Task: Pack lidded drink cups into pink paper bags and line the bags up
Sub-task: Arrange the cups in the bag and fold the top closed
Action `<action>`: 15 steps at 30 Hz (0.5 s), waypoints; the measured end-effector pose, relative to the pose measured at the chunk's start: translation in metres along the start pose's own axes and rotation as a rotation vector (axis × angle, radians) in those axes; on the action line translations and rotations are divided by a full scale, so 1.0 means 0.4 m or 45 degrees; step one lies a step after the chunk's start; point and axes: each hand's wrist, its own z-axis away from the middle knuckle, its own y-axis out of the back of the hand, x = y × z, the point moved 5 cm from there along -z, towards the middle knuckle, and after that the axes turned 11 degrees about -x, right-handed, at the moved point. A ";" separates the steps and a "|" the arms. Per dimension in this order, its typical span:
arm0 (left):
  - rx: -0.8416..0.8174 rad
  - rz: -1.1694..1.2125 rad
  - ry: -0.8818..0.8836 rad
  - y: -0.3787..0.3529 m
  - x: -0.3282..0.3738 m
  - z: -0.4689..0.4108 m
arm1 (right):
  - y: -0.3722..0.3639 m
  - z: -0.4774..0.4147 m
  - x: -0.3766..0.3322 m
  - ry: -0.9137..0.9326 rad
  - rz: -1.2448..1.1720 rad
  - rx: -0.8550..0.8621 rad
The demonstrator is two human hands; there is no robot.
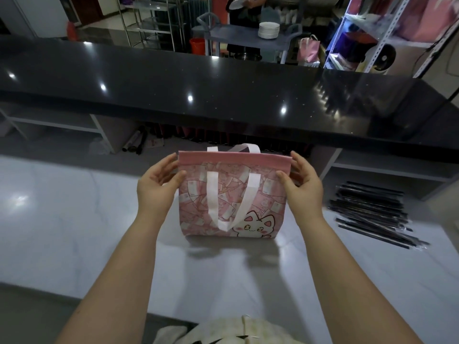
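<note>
A pink bag (263,199) with a white cat print and white handles stands upright on the pale countertop (74,219) in front of me. My left hand (159,184) grips the bag's upper left corner, thumb on the front face and fingers behind the rim. At the upper right corner my right hand (301,182) holds the bag the same way. The bag's mouth is pressed nearly flat, and one handle hangs down over the front. No drink cup shows in this view.
A pile of black wrapped straws (372,214) lies on the countertop to the right. A raised black glossy counter (223,90) runs across behind the bag. Beyond it are shelving, a cart with stacked plates (268,29) and a person.
</note>
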 end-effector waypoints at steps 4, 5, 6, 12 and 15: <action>-0.054 0.063 0.159 0.017 -0.088 0.074 | 0.013 0.052 0.070 -0.056 -0.178 -0.126; -0.055 0.062 0.209 0.021 -0.113 0.096 | 0.019 0.069 0.090 -0.074 -0.171 -0.146; -0.044 0.057 0.263 0.027 -0.138 0.118 | 0.023 0.087 0.113 -0.113 -0.173 -0.158; -0.024 0.049 0.408 0.054 -0.216 0.190 | 0.024 0.188 0.211 -0.301 -0.173 -0.170; 0.000 0.006 0.435 0.054 -0.235 0.214 | 0.017 0.200 0.217 -0.299 -0.216 -0.107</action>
